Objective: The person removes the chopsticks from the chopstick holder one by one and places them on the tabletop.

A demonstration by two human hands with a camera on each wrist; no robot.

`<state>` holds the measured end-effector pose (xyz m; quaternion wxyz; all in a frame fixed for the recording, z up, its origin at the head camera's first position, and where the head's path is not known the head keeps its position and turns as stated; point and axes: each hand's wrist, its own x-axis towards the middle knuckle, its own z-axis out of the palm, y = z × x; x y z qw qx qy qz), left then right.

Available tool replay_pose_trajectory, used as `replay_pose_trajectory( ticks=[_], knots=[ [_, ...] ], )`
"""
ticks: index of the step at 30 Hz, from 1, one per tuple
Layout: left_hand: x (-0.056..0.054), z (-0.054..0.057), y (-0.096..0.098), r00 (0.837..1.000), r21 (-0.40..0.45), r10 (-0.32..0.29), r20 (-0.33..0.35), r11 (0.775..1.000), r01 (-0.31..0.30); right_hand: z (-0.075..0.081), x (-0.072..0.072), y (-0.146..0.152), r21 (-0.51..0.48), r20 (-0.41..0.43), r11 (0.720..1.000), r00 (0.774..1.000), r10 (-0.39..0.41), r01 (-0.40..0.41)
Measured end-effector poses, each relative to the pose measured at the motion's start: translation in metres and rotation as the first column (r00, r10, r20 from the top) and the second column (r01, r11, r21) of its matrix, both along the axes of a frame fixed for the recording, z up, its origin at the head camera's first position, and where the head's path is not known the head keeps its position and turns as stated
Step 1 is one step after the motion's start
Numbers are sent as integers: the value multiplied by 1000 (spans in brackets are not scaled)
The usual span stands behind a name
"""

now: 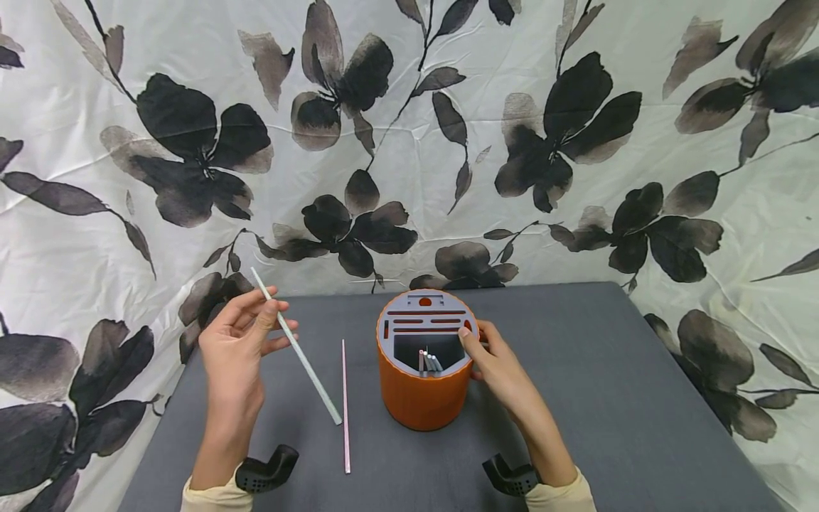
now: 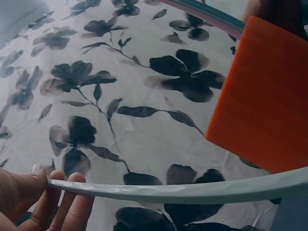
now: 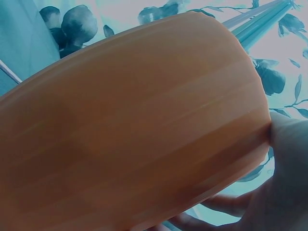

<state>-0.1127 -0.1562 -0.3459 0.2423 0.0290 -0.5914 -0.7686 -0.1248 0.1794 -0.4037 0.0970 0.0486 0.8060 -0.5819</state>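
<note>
My left hand (image 1: 237, 345) pinches a pale green chopstick (image 1: 310, 371) near its thin upper end, between thumb and fingers. The chopstick slants down to the right, its thicker end beside a pink chopstick (image 1: 346, 412) that lies on the table. My right hand (image 1: 508, 373) grips the right side of a round orange holder (image 1: 424, 405), thumb over the rim. The holder's grey top has several slots and a large front compartment. Several chopsticks (image 1: 430, 361) stand in that compartment; they jut past the rim in the left wrist view. In the right wrist view, fingers curve around the orange wall (image 3: 144, 120).
The dark grey table (image 1: 614, 412) carries the holder and the loose pink chopstick. Behind it hangs a white cloth (image 1: 461, 235) with a dark floral print. Black wrist cameras (image 1: 265, 471) sit on both wrists, over cream sleeves.
</note>
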Motion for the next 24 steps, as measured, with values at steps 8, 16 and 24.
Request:
replay_pose_trajectory(
  ticks=[8,16,24],
  knots=[
    [-15,-20,-5,987,-62,-77,144,994,87,0,3,0,11,-16,1000,1000,15,-14],
    [-26,-45,-15,951,-116,-115,286,981,153,-1,2,1,14,-21,1000,1000,16,-16],
    [-32,-78,-22,902,-154,-120,414,968,200,-2,4,3,-1,-44,1000,999,23,-23]
  ],
)
